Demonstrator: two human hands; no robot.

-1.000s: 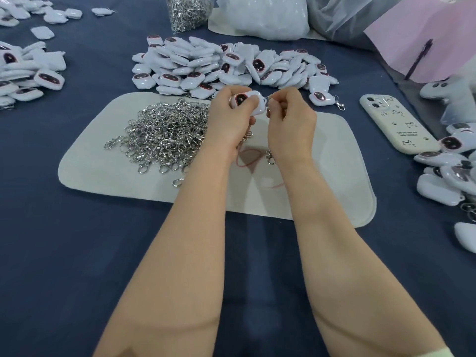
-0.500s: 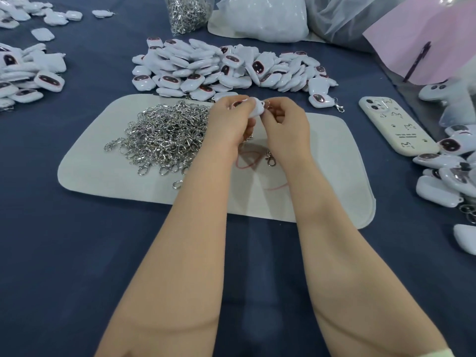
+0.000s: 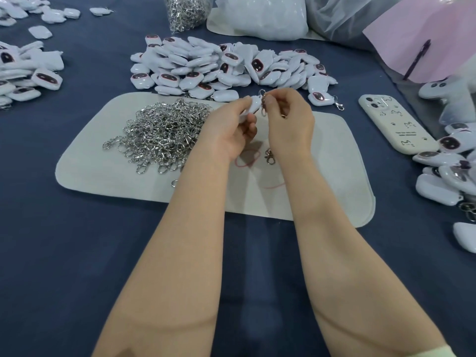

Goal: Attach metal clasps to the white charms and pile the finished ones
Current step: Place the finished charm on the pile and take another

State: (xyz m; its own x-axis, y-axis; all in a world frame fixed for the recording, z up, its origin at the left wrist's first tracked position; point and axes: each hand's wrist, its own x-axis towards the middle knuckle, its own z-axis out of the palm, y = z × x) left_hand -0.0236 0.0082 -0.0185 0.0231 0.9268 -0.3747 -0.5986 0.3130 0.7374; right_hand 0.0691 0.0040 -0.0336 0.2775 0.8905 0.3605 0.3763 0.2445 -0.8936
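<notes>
At frame centre, a small white padded charm (image 3: pixel 253 105) is pinched by the left hand (image 3: pixel 231 130); a silver metal clasp (image 3: pixel 262 99), gripped by the right hand (image 3: pixel 288 119), should be threaded steadily through its loop.

Plenty of open desk (image 3: pixel 77 266) in the lower left and lower right of the frame, so easy access there. The mat (image 3: pixel 329 176) is bare on its right half apart from one loose clasp (image 3: pixel 269 156), but its left half is buried under the clasp heap (image 3: pixel 164 130). The left hand (image 3: pixel 231 130) and right hand (image 3: pixel 288 124), gripping a charm (image 3: pixel 253 105) and a clasp (image 3: pixel 262 95), fill its upper middle. Beyond that the charm pile (image 3: pixel 206 65) blocks the upper centre, a phone (image 3: pixel 396 124) and more charms (image 3: pixel 443 181) crowd the right edge, and another pile (image 3: pixel 28 73) the left edge.
</notes>
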